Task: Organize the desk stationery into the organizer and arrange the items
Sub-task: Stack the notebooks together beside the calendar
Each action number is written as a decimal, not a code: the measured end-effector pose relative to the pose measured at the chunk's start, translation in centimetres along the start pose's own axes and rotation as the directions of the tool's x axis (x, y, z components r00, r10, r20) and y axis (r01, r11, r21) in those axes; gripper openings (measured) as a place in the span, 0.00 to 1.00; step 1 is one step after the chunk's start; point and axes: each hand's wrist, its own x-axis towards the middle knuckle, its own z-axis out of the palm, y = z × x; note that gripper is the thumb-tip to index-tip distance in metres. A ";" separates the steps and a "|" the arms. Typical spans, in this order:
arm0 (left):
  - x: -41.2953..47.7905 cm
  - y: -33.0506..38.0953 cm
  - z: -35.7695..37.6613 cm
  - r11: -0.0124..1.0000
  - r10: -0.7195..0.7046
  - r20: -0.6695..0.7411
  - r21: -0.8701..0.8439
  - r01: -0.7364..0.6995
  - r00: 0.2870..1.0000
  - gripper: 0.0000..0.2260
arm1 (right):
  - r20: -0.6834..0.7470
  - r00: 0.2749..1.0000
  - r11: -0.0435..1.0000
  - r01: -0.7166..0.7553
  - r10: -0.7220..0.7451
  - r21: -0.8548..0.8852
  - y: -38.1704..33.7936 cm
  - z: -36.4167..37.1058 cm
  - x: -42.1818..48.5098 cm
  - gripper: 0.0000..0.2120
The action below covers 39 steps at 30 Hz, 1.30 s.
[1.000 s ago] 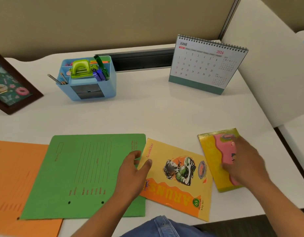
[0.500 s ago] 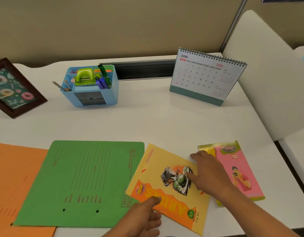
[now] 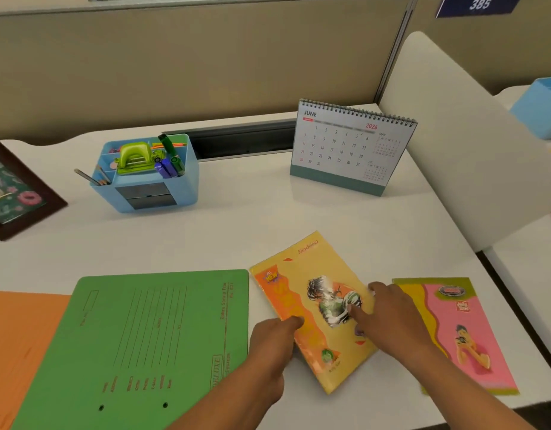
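A yellow-orange notebook (image 3: 305,274) lies on the white desk (image 3: 243,225) between a green folder (image 3: 150,342) and a pink-yellow notebook (image 3: 466,330). My left hand (image 3: 271,346) touches its left edge with the thumb on the cover. My right hand (image 3: 389,311) presses flat fingers on its right half. An orange folder (image 3: 17,342) lies at the far left. The blue organizer (image 3: 147,175) stands at the back left, holding a green hole punch (image 3: 133,156), markers and pencils.
A June desk calendar (image 3: 348,147) stands at the back right. A dark picture frame (image 3: 17,193) leans at the left edge. A white divider panel (image 3: 472,135) bounds the desk on the right, with another blue box (image 3: 541,110) beyond it.
The yellow-orange notebook has been turned and slid right, off the green folder's edge. My right hand moved from the pink notebook onto it; my left hand shifted to its left edge.
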 end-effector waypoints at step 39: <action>10.7 9.6 2.6 0.594 0.522 0.006 0.715 -0.369 0.853 0.14 | -0.085 0.974 0.760 -0.109 0.211 0.640 0.1 -3.0 10.3 0.15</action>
